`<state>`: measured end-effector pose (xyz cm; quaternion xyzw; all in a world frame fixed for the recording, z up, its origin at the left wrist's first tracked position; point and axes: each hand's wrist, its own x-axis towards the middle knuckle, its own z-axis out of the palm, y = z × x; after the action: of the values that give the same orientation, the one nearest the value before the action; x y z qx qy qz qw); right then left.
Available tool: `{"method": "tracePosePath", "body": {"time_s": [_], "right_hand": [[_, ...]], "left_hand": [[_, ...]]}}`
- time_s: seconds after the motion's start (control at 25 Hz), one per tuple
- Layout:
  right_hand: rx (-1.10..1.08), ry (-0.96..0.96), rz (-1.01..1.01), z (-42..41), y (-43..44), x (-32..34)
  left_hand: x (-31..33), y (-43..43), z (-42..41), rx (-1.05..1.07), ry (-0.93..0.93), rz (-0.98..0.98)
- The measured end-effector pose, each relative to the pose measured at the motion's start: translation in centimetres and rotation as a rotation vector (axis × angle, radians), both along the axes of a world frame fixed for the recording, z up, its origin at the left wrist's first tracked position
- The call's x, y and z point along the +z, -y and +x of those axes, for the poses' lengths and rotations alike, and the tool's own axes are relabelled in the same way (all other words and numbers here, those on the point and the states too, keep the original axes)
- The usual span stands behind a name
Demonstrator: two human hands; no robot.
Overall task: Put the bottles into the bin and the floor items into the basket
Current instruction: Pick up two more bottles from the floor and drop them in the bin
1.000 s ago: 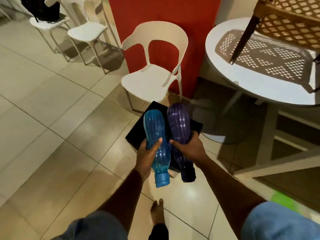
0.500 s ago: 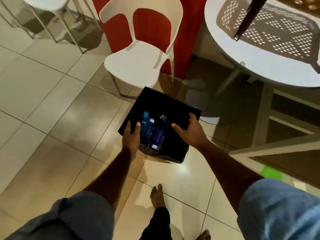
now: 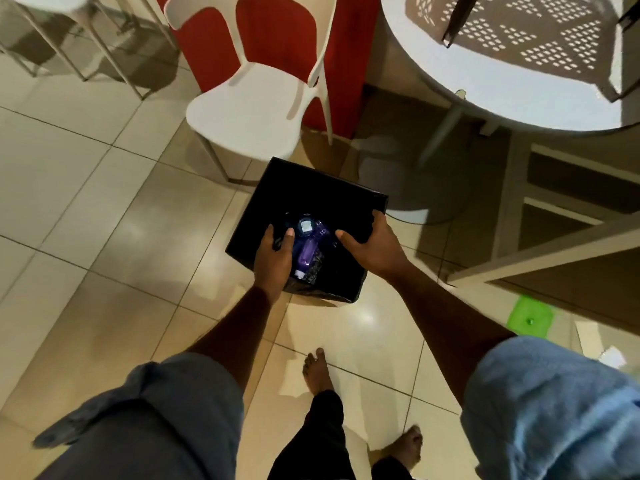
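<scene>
Fingers (image 3: 267, 237) of my left hand (image 3: 273, 258) and right hand (image 3: 372, 245) hang apart, empty, over the bin (image 3: 311, 188) holding the purple bottle (image 3: 306, 252), likely light, stiff, slick, best gripped mid-body.

Dining/café-type area: tiled floor (image 3: 86, 188), white plastic chairs (image 3: 256, 98), round white table (image 3: 519, 81), red pillar (image 3: 277, 32).
</scene>
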<state>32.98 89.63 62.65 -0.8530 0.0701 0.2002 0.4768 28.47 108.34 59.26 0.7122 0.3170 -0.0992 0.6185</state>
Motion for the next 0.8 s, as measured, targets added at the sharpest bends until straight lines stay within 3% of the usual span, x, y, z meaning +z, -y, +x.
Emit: {"method": "tracePosePath", "body": {"time_s": [0.44, 0.8], "right_hand": [[-0.086, -0.033, -0.236, -4.7, 10.3, 3.8], [-0.296, 0.034, -0.304, -13.9, 25.3, 9.4]], "left_hand": [[4.3, 10.6, -0.5, -0.22, 0.019, 0.178], [10.7, 26.6, -5.7, -0.335, 0.11, 0.184]]}}
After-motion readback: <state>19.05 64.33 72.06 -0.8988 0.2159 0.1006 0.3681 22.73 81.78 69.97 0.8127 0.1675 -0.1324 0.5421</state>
